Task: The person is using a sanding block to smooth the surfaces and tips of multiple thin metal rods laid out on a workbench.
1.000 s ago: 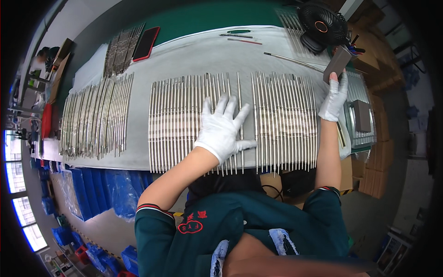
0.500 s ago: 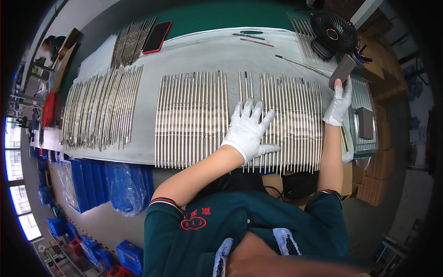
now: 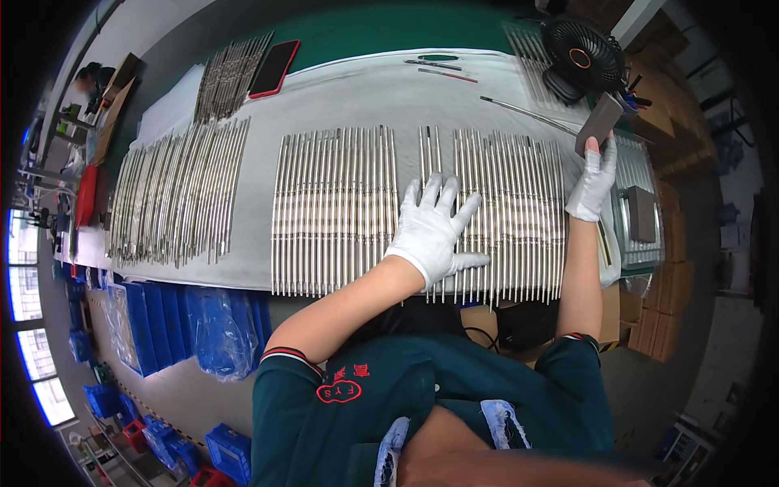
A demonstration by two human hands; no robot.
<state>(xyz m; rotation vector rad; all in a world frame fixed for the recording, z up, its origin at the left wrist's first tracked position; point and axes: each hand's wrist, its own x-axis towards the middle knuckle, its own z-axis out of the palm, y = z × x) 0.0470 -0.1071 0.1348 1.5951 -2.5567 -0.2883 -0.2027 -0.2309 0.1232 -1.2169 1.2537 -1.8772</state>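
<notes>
My left hand (image 3: 434, 231), in a white glove, lies palm down with spread fingers over a few slim silvery metal rods (image 3: 430, 150). The rods under it stand a little apart from a row of rods on the left (image 3: 333, 211) and another row on the right (image 3: 519, 211), which the thumb and fingers partly overlap. At the right side of the table, my gloved right hand (image 3: 594, 183) grips a flat grey-brown rectangular block (image 3: 600, 123) by its lower end, tilted upward. The tip of a longer thin rod (image 3: 527, 112) reaches close to that block.
Farther left lie a slanted row of rods (image 3: 178, 195), a darker bundle (image 3: 231, 77) and a red-edged phone (image 3: 274, 68). A black fan (image 3: 580, 57) stands at the back right. A second grey block (image 3: 642, 215) rests in a clear tray (image 3: 653, 258). Blue bins (image 3: 158, 325) sit below.
</notes>
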